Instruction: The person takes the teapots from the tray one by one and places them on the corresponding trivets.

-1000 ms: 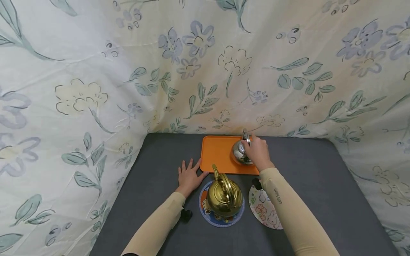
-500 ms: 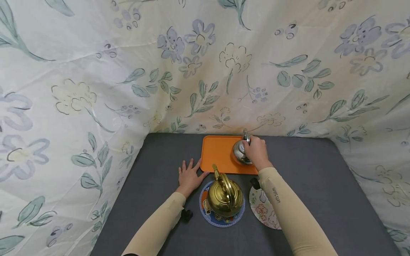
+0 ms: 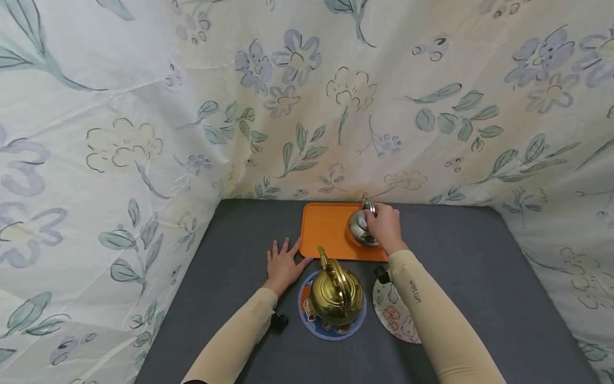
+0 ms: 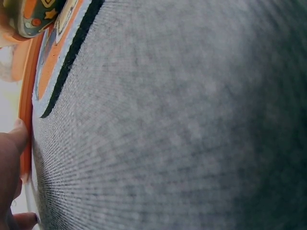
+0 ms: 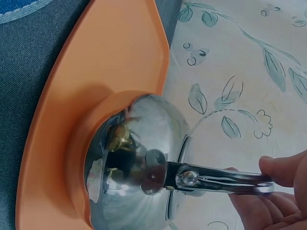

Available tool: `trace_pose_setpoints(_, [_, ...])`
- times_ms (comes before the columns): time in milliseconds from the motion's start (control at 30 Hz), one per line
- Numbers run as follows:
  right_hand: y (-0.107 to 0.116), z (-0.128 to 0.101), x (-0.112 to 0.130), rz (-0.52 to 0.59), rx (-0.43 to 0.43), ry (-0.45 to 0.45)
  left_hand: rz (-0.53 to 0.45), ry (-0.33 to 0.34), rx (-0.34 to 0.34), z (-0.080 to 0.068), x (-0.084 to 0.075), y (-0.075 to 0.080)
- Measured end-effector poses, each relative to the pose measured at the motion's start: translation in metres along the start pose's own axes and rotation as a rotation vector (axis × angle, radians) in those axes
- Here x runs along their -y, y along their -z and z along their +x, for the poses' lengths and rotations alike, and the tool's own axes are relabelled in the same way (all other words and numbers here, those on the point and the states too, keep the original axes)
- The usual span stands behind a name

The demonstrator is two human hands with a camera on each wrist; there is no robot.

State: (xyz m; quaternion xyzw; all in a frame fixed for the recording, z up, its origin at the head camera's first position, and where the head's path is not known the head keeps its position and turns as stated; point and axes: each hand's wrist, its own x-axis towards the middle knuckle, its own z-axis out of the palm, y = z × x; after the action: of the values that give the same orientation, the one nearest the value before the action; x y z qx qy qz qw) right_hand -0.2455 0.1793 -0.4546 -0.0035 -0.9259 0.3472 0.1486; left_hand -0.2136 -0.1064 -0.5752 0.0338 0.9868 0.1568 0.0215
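Observation:
A silver kettle [image 3: 358, 228] stands on the right part of an orange tray [image 3: 327, 230] at the back of the grey table. My right hand [image 3: 382, 226] grips its metal handle [image 5: 216, 179] from above, fingers curled round it; the wrist view shows the shiny kettle body [image 5: 134, 167] resting on the tray [image 5: 96, 86]. My left hand [image 3: 284, 264] lies flat on the grey cloth [image 4: 182, 124], fingers spread, thumb touching the tray's near left corner. A gold kettle [image 3: 336, 290] sits on a round blue coaster [image 3: 307, 320] between my forearms.
A second round coaster [image 3: 390, 317] with a floral print lies under my right forearm. Small black wrist cameras [image 3: 279, 321] sit by both sleeves. Floral fabric [image 3: 307, 106] walls the table at the back and both sides.

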Motion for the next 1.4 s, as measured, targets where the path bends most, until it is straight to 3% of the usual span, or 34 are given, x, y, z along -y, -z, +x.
trace_pose_setpoints(400, [0.012, -0.003, 0.005, 0.013, -0.073, 0.060, 0.016, 0.013, 0.018, 0.002, 0.001, -0.006])
trace_pose_setpoints(733, [0.029, -0.024, 0.021, 0.012, -0.083, 0.044, 0.016, -0.004, 0.017, -0.005, 0.007, -0.001])
trace_pose_setpoints(1067, [0.048, -0.044, 0.032, 0.025, -0.133, 0.108, 0.006, -0.015, -0.009, -0.009, 0.005, 0.005])
trace_pose_setpoints(1400, [0.068, -0.065, 0.028, 0.028, -0.148, 0.167, -0.010, -0.002, 0.000, -0.008, 0.002, 0.004])
